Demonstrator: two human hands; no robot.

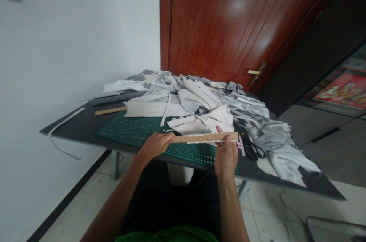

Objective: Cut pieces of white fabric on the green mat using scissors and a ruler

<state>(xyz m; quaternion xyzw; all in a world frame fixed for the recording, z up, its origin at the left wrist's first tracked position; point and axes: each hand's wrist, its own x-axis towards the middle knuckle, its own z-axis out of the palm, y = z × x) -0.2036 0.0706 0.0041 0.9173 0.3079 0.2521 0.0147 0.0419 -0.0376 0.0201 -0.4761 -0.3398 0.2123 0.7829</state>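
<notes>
Head view: cloth litters the dark table near a door.

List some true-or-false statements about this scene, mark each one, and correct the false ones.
1. The left hand and right hand hold one wooden strip. True.
2. The scissors lie nearer the left hand. False: they lie nearer the right hand.
3. The mat is green with a grid. True.
4. The cloth is heaped on the floor. False: it is heaped on the table.
5. A second strip lies on the table, to the left. True.
6. The door is white. False: it is reddish brown.
</notes>
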